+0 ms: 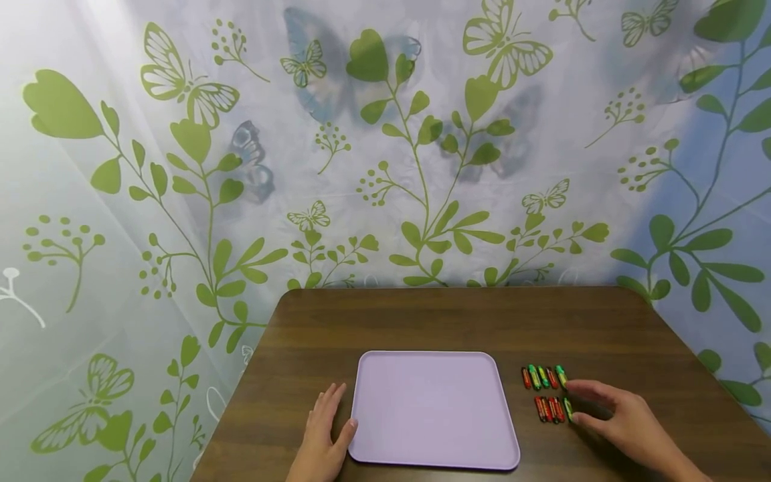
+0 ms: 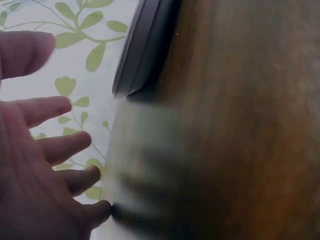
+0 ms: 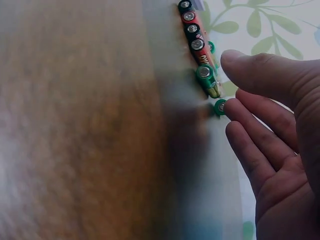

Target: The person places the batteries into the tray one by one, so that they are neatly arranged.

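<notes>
A flat lilac tray (image 1: 430, 408) lies on the wooden table. My left hand (image 1: 322, 432) rests at its left side, fingers spread and the thumb right at the rim; in the left wrist view the fingers (image 2: 65, 142) are loosely extended. To the right of the tray, several small red, black and green batteries lie in two rows, a back row (image 1: 544, 377) and a front row (image 1: 549, 409). My right hand (image 1: 626, 422) is at their right end, index fingertip by the last green battery behind and thumb by the green battery (image 3: 206, 75) in front. Nothing is gripped between the fingers.
The brown wooden table (image 1: 446, 318) has rounded far corners. Behind it and to the left hangs a pale curtain (image 1: 385, 167) with green leaves and butterflies, close to the table's far edge.
</notes>
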The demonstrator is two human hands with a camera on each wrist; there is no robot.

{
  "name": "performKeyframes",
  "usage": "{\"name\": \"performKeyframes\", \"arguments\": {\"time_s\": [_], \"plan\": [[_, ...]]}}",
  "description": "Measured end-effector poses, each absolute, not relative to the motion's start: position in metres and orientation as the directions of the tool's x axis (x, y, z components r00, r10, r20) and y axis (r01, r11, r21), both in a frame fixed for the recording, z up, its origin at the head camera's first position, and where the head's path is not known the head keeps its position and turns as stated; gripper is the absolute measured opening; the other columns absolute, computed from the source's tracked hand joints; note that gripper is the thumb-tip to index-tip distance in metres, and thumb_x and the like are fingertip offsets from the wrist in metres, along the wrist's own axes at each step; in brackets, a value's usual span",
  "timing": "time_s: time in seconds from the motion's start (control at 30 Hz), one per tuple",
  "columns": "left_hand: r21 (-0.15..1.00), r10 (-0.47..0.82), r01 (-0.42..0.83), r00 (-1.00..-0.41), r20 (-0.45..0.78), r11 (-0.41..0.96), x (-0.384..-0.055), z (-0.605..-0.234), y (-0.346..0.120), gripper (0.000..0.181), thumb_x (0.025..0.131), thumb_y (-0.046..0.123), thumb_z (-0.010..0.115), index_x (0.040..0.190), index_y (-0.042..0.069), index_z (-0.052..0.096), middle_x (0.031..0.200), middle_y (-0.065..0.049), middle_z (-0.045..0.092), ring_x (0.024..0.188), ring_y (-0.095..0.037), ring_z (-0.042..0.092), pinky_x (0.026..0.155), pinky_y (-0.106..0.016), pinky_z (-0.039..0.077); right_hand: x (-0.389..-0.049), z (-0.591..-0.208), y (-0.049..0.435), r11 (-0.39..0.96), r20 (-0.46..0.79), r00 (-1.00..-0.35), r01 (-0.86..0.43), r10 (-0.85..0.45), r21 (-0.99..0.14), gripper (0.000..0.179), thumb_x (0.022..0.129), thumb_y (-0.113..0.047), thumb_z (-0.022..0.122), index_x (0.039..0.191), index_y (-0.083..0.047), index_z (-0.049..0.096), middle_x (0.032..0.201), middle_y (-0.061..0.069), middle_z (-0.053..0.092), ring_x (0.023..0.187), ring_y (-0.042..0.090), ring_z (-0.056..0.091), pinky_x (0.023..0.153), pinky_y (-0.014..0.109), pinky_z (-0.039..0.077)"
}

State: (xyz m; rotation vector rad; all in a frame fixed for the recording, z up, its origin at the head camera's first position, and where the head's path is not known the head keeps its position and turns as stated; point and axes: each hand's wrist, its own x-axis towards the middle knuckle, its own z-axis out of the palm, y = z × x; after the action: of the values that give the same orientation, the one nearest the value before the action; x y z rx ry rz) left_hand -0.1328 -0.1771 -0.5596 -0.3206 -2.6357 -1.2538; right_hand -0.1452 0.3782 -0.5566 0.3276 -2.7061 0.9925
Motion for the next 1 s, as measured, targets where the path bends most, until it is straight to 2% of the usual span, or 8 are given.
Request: {"name": "performKeyframes", "arguments": {"time_s": [0.13, 0.33, 0.57, 0.87, 1.0], "plan": [[0.742, 0.145, 0.292, -0.955, 0.258, 0.603, -0.134, -0.571, -0.18, 0.06, 0.103, 0.024, 0.07, 0.157, 0.003, 0.054, 0.162, -0.035, 0.048, 0.15, -0.072, 0.032, 0.109, -0.094, 0.019, -0.146, -0.557, 0.378, 0.763, 0.252, -0.961, -0.248, -0.115, -0.597, 0.054, 0.076, -0.021, 0.1, 0.126, -0.015, 0.078, 0.122, 0.007, 0.082, 0.104, -0.01, 0.07, 0.082, 0.01, 0.057], [0.736, 0.181, 0.289, -0.957, 0.226, 0.612, -0.142, -0.598, -0.186, 0.064, 0.098, 0.012, 0.071, 0.159, 0.01, 0.053, 0.162, -0.037, 0.046, 0.153, -0.071, 0.025, 0.115, -0.09, 0.009, -0.146, -0.556, 0.376, 0.785, 0.196, -0.975, -0.205, -0.109, -0.585, 0.055, 0.076, -0.022, 0.1, 0.126, -0.015, 0.079, 0.124, 0.007, 0.082, 0.105, -0.009, 0.07, 0.083, 0.015, 0.059], [0.739, 0.223, 0.239, -0.967, 0.123, 0.63, -0.143, -0.602, -0.19, 0.067, 0.098, 0.008, 0.069, 0.162, 0.012, 0.05, 0.17, -0.035, 0.037, 0.16, -0.066, 0.016, 0.121, -0.085, 0.001, -0.144, -0.56, 0.375, 0.786, 0.23, -0.964, -0.242, -0.131, -0.569, 0.054, 0.073, -0.016, 0.101, 0.123, -0.017, 0.08, 0.122, 0.007, 0.082, 0.105, -0.01, 0.069, 0.082, 0.014, 0.059], [0.742, 0.226, 0.225, -0.969, 0.101, 0.631, -0.143, -0.603, -0.19, 0.072, 0.097, 0.009, 0.069, 0.165, 0.016, 0.047, 0.172, -0.034, 0.033, 0.161, -0.065, 0.012, 0.122, -0.084, -0.001, -0.145, -0.559, 0.374, 0.827, 0.243, -0.96, -0.247, -0.139, -0.505, 0.05, 0.072, -0.018, 0.102, 0.117, -0.024, 0.082, 0.116, 0.003, 0.083, 0.105, -0.011, 0.066, 0.079, 0.02, 0.062], [0.761, 0.239, 0.213, -0.968, 0.078, 0.613, -0.142, -0.599, -0.191, 0.073, 0.099, 0.01, 0.067, 0.167, 0.016, 0.044, 0.175, -0.034, 0.028, 0.162, -0.065, 0.006, 0.122, -0.083, -0.005, -0.146, -0.553, 0.369, 0.812, 0.284, -0.946, -0.286, -0.155, -0.509, 0.05, 0.072, -0.017, 0.102, 0.117, -0.023, 0.082, 0.116, 0.004, 0.084, 0.106, -0.012, 0.066, 0.079, 0.016, 0.06]]}}
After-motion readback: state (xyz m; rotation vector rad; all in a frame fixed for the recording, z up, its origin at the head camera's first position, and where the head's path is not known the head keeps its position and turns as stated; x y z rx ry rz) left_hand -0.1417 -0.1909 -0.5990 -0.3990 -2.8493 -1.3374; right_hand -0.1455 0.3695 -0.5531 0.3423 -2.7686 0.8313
